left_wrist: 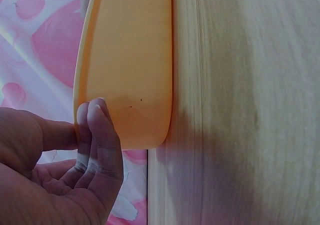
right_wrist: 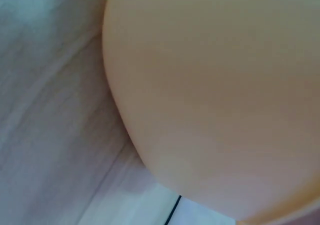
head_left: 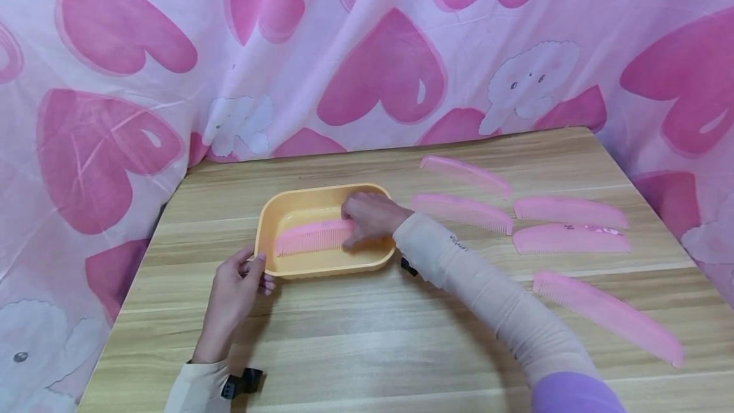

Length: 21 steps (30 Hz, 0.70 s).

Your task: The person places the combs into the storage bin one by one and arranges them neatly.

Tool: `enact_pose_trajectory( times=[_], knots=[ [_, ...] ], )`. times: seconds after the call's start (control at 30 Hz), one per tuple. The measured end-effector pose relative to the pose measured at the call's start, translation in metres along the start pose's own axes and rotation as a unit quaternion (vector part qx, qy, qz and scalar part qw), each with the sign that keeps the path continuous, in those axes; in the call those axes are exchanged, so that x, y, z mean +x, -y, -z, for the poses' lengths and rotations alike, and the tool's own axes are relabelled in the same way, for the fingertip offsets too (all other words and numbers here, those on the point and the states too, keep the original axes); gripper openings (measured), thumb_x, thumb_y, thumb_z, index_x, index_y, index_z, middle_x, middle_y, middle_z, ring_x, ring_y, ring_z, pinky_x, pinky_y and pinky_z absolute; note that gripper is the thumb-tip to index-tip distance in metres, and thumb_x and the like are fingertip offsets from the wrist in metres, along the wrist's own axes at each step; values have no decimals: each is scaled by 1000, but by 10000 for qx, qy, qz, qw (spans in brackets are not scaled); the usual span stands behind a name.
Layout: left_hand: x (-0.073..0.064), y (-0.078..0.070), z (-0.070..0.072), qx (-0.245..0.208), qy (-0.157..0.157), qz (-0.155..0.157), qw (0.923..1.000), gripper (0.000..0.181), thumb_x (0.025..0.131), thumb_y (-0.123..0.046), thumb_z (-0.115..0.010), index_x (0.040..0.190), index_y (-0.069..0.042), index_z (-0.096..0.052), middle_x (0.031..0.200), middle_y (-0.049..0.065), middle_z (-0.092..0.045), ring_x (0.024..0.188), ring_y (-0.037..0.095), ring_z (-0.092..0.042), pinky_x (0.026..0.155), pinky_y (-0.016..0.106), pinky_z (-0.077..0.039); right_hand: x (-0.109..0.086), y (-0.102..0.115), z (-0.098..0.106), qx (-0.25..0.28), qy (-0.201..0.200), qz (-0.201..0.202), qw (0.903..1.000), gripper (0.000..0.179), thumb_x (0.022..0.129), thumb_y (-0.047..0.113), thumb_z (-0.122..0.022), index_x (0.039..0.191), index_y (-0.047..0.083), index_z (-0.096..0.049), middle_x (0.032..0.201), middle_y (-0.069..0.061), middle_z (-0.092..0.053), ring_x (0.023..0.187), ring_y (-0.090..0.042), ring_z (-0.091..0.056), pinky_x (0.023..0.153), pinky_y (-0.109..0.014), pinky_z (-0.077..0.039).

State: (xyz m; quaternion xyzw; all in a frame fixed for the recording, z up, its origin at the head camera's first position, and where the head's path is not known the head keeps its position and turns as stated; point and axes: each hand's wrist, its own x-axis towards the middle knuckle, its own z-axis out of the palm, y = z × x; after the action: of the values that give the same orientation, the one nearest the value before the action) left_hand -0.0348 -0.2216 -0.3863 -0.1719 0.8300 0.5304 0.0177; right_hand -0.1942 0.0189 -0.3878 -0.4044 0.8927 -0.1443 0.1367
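A shallow yellow plastic tray (head_left: 327,271) sits on the wooden table, with a pink comb (head_left: 314,238) lying lengthwise inside. At the tray's left corner, my left hand (head_left: 236,282) pinches the rim between thumb and fingers. The left wrist view shows that hand (left_wrist: 75,172) with its thumb over the rim and fingers against the outer wall (left_wrist: 132,50). My right hand (head_left: 374,215) reaches into the tray from the right and grips the comb's right end, which it covers. Only the tray's outer wall (right_wrist: 210,95) fills the right wrist view; the right fingers are hidden there.
Several more pink combs lie right of the tray: a back one (head_left: 466,174), a middle one (head_left: 463,210), a close pair including a decorated one (head_left: 570,239), and a slanted front one (head_left: 610,317). A heart-patterned cloth (head_left: 378,75) hangs behind the table (head_left: 367,343).
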Motion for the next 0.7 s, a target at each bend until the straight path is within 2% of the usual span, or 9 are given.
enact_pose_trajectory(
  times=[0.07, 0.13, 0.2, 0.27, 0.53, 0.7],
  knots=[
    [0, 0, 0, 5, 15, 6, 10000, 43, 108, -16, -49, 145, 7, -46, 87, 20, -67, 67, 16, -66, 60, 27, -61, -3, 0, 3, 86, 19, -9, 10000, 40, 75, 44, -89, 85, 10, -69, 79, 2, -56, 80, -15, -48, 69, -26, -42],
    [0, 0, -1, -2, 15, 2, 10000, 43, 108, -16, -49, 144, 7, -46, 87, 21, -67, 67, 16, -66, 60, 28, -61, -6, 0, 8, 253, 27, -34, 9997, 45, 77, 42, -88, 100, 7, -73, 95, -1, -65, 90, -16, -55, 80, -28, -49],
    [0, 0, -1, -13, 3, -11, 10000, 42, 108, -15, -48, 144, 7, -47, 88, 22, -67, 66, 16, -66, 60, 28, -61, -11, -1, 14, 464, -10, -68, 9989, 53, 79, 40, -87, 114, 3, -71, 112, -4, -67, 100, -18, -58, 90, -30, -51],
    [0, 0, -1, -7, -4, -14, 10000, 42, 108, -15, -48, 144, 7, -46, 88, 22, -67, 67, 16, -66, 60, 28, -61, -18, -1, 23, 722, -70, -122, 9973, 57, 80, 38, -87, 121, 1, -69, 121, -7, -65, 106, -20, -59, 94, -32, -52],
    [0, 0, 0, 100, 1, 68, 9999, 47, 109, -20, -47, 148, 5, -43, 91, 20, -68, 68, 15, -67, 61, 26, -61, -37, -12, 50, 1202, -588, 183, 9908, 58, 79, 32, -88, 121, -1, -68, 118, -13, -67, 104, -30, -64, 90, -34, -53],
    [0, 0, 0, 35, 13, 65, 10000, 47, 109, -20, -48, 148, 5, -43, 91, 21, -68, 68, 15, -67, 62, 27, -61, -49, -24, 61, 1391, -716, 118, 9876, 59, 78, 33, -89, 122, -1, -68, 116, -13, -68, 105, -29, -64, 91, -36, -54]
  ],
)
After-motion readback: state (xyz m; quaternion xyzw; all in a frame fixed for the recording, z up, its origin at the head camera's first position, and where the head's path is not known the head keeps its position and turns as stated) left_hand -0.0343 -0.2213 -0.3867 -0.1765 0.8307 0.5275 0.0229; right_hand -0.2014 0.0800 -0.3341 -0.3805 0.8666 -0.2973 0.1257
